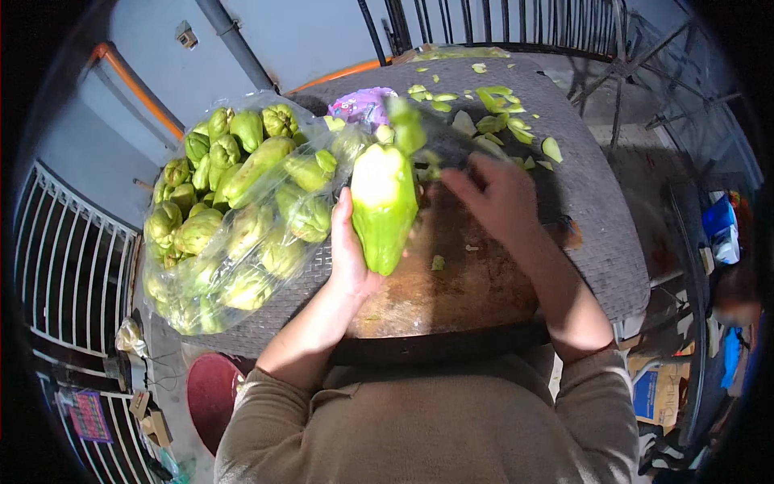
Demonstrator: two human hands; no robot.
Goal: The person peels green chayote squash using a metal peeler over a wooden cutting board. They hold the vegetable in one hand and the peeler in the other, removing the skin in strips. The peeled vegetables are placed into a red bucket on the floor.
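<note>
My left hand (351,257) grips a green chayote (385,209) from its left side and below. The fruit's far end shows pale, glossy flesh, while the near end is deeper green. Beyond that pale end, a blurred green strip of peel (408,125) stands out. My right hand (499,196) is to the right of the chayote, apart from it, with its fingers bent over the far part of a wooden board (459,296). Blur and shadow hide whether anything is in those fingers. A small green scrap (438,262) lies on the board.
A clear plastic bag (236,212) full of chayotes takes up the table's left side. Peelings (502,112) are scattered over the woven-textured tabletop (595,199), near a purple packet (361,105). Below the table's left edge stands a dark red bucket (208,399). A cardboard box (659,387) sits at lower right.
</note>
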